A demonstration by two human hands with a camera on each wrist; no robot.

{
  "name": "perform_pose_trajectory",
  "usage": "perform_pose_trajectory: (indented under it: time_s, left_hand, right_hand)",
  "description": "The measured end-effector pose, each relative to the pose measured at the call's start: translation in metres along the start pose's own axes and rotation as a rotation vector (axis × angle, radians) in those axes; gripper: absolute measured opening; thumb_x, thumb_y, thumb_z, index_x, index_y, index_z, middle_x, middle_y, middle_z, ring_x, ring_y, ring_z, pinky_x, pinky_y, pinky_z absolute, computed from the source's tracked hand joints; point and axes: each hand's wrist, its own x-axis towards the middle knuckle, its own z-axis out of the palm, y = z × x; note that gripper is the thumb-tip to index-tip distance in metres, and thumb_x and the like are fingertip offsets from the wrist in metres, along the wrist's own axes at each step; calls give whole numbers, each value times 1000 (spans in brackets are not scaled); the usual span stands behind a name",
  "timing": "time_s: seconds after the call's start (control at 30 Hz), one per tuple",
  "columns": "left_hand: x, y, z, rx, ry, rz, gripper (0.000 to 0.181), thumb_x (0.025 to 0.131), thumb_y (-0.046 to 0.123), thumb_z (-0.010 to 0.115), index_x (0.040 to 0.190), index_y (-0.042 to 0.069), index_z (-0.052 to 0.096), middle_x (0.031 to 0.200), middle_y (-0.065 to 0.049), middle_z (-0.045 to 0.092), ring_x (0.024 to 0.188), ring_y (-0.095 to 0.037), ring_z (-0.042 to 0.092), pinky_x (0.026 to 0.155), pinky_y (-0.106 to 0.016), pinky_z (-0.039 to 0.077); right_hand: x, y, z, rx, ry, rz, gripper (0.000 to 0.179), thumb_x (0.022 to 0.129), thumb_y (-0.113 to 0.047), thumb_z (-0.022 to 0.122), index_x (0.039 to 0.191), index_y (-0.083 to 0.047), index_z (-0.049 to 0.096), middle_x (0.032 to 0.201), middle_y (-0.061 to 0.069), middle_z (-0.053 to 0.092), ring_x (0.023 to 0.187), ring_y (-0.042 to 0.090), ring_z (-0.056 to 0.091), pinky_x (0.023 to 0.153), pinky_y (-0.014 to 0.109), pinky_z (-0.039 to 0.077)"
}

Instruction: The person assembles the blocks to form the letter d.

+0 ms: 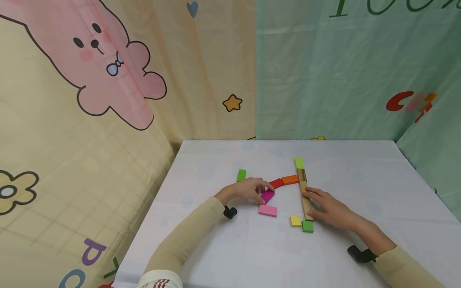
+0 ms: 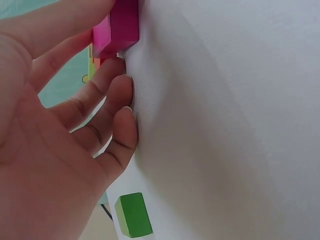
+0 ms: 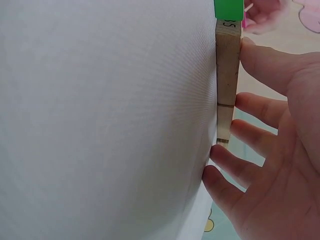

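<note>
My left hand (image 1: 250, 189) pinches a magenta block (image 1: 267, 196) lying on the table, thumb at its near end and index finger at its far end. In the left wrist view the other fingers curl loosely beside the block (image 2: 124, 25). A red block (image 1: 276, 183) and an orange block (image 1: 290, 180) continue from it toward a straight row of plain wooden blocks (image 1: 304, 200). Against the right side of that row rest the fairly straight fingertips of my right hand (image 1: 329, 208). A pink block (image 1: 268, 211) lies just nearer than the magenta one.
A light green block (image 1: 299, 163) caps the row's far end. At its near end sit a green block (image 1: 307, 226) and a yellow block (image 1: 295, 221). Another green block (image 1: 241, 175) lies behind my left hand. White cloth covers the table (image 1: 230, 248); printed curtains hang behind.
</note>
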Motion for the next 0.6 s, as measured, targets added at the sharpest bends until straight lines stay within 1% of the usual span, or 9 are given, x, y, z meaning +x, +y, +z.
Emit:
perform_pose_trajectory:
  time_s: [0.3, 0.47, 0.6]
  left_hand:
    - [-6, 4, 5, -60, 38, 26, 49, 88, 18, 80, 130, 36, 62, 113, 7, 57, 101, -13, 56, 77, -26, 53]
    - [-8, 1, 8, -86, 62, 31, 50, 87, 17, 81, 127, 38, 61, 114, 7, 58, 101, -12, 56, 79, -24, 53]
    - [-9, 0, 10, -94, 71, 51, 48, 87, 16, 81, 126, 36, 61, 112, 6, 59, 98, -12, 58, 78, -25, 53]
  right_hand:
    - [-1, 2, 0, -6, 6, 5, 72, 94, -43, 69, 152, -9, 44, 157, 19, 33, 139, 47, 34, 101, 66, 40]
    - [-1, 1, 0, -7, 8, 0, 72, 95, -42, 69, 152, -8, 44, 157, 20, 33, 139, 47, 34, 101, 67, 39]
    - [-3, -2, 0, 1, 5, 5, 71, 95, -40, 70, 152, -8, 44, 157, 20, 33, 139, 47, 34, 101, 67, 39]
